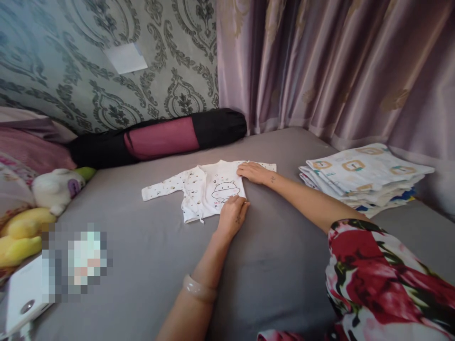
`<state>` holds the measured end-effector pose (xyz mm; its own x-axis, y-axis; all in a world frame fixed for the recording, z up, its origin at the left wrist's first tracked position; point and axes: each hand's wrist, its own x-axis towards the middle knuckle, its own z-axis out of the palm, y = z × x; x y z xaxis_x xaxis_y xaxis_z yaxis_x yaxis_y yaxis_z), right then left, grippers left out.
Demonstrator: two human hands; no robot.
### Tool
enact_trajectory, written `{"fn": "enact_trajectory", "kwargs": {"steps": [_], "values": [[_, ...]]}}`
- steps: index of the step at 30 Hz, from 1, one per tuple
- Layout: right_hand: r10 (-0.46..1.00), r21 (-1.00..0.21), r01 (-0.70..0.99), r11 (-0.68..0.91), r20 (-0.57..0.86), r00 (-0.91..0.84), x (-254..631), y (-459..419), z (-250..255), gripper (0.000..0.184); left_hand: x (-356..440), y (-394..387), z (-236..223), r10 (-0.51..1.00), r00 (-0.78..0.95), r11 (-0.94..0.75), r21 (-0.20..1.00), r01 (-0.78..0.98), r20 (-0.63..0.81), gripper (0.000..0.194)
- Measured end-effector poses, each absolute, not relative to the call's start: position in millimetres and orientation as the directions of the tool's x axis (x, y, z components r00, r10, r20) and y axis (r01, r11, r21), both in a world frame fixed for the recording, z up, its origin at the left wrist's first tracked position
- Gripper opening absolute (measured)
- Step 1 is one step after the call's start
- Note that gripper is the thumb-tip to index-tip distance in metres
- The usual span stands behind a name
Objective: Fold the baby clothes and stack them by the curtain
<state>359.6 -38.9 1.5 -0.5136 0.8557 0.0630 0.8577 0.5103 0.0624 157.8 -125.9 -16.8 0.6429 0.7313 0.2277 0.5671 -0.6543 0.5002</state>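
A white baby shirt (209, 187) lies spread on the grey bed sheet (149, 265). It has a cartoon animal face on its front, small prints on the sleeves and a thin tie at the hem. My left hand (232, 215) is closed on the shirt's side edge near the lower right corner, its fingertips partly hidden. Farther up, my right hand (254, 172) grips the cloth where the right sleeve meets the body, with its fingers bent down. The end of that sleeve shows beyond my right hand, while the other sleeve stretches out to the left.
A stack of folded printed cloths (366, 170) sits at the right by the curtain (320, 66). Along the wall lies a long black and maroon bag (163, 137). Plush toys (57, 189) and a white device (28, 293) with a cable are at the left, beside a blurred patch.
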Motion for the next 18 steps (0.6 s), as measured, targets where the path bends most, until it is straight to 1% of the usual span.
{"fn": "enact_trajectory", "kwargs": {"steps": [6, 10, 12, 14, 16, 18], "values": [[0.905, -0.037, 0.904, 0.426, 0.013, -0.426, 363, -35, 2, 0.029, 158, -127, -19, 0.666, 0.700, -0.725, 0.447, 0.525, 0.258, 0.024], [0.950, -0.056, 0.949, 0.309, -0.027, -0.311, 355, -38, 8, 0.030, 160, -130, -17, 0.661, 0.701, -0.727, 0.457, 0.512, 0.267, 0.028], [0.973, -0.035, 0.973, 0.228, -0.015, -0.229, 342, -38, 10, 0.030, 159, -130, -14, 0.714, 0.642, -0.687, 0.456, 0.566, 0.278, 0.028], [0.983, -0.033, 0.983, 0.181, 0.047, -0.179, 323, -38, 10, 0.033, 156, -128, -12, 0.799, 0.516, -0.601, 0.423, 0.678, 0.308, 0.029], [0.978, -0.088, 0.978, 0.191, 0.099, -0.182, 299, -36, 6, 0.038, 150, -123, -12, 0.864, 0.367, -0.484, 0.370, 0.793, 0.344, 0.031], [0.969, -0.171, 0.955, 0.244, 0.090, -0.231, 274, -35, 0, 0.038, 142, -117, -15, 0.903, 0.266, -0.374, 0.312, 0.873, 0.338, 0.035]]}}
